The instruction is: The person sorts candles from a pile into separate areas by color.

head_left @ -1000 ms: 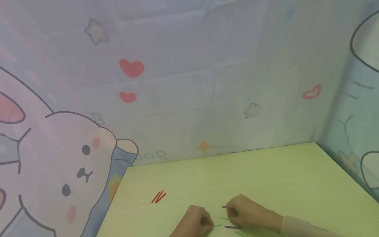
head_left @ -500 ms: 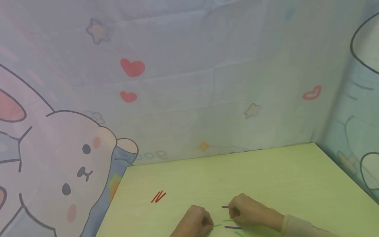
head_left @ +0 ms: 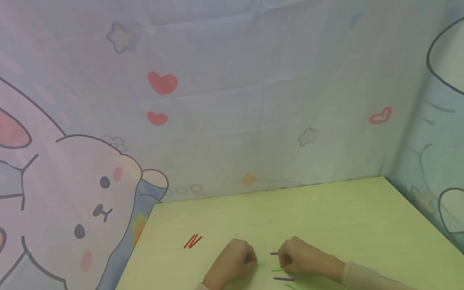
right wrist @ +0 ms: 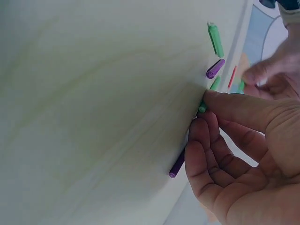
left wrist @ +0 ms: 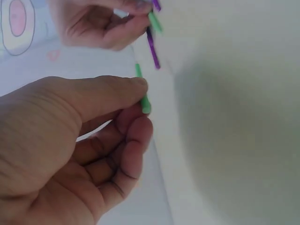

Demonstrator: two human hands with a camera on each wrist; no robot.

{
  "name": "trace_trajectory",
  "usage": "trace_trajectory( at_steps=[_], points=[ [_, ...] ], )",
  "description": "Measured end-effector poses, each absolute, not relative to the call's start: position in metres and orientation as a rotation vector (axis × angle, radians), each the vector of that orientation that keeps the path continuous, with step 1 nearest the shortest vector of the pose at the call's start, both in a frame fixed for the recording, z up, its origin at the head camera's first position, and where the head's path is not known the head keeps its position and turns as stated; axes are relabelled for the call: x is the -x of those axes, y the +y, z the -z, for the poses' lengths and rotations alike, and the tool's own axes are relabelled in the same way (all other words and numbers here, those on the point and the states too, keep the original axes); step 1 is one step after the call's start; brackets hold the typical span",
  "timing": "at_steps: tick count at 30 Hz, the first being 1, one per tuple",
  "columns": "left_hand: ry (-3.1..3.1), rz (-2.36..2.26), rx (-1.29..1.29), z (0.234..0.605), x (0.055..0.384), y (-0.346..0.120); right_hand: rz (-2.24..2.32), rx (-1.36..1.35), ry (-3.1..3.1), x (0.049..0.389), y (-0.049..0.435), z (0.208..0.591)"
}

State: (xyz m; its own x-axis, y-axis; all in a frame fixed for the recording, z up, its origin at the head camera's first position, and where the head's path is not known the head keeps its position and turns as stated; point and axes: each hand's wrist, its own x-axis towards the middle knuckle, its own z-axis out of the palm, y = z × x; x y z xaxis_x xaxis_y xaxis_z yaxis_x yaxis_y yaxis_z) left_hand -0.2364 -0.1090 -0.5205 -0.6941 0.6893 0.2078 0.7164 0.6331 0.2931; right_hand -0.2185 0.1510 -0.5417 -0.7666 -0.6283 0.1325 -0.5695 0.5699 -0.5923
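Note:
My left hand (head_left: pixel 232 262) pinches a short thin green stick (left wrist: pixel 145 102) between thumb and forefinger, raised off the table in the left wrist view. To its right, my right hand (head_left: pixel 301 257) pinches another green stick (right wrist: pixel 203 107) by thumb and fingertips, low over the tabletop. One purple stick (head_left: pixel 274 253) pokes out beyond the right hand's knuckles, partly hidden by them. A second purple stick (head_left: pixel 284 278) lies on the near side of that hand. Closer still, a third green stick (head_left: pixel 291 286) shows at the bottom edge of the head view.
Three red sticks (head_left: pixel 193 241) lie close together on the left of the yellow-green table (head_left: pixel 326 217). A cloth wall (head_left: pixel 232 100) printed with hearts and stars rises behind the table's back edge. A printed rabbit (head_left: pixel 90 189) covers the cloth at left.
The left hand has moved up and farther from the person with its green stick, off the spot near the purple stick. My right hand shifted slightly right, then stayed nearly still.

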Motion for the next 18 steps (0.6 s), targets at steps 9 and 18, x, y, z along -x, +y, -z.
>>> trace_trajectory(
  at_steps=[9,18],
  points=[
    [-2.712,0.483,1.248,0.509,0.277,-0.103,0.951,1.006,2.705,0.220,0.153,0.542],
    [-2.626,0.404,1.285,0.512,0.309,-0.093,0.948,1.034,2.721,0.218,0.152,0.542]
  ],
)
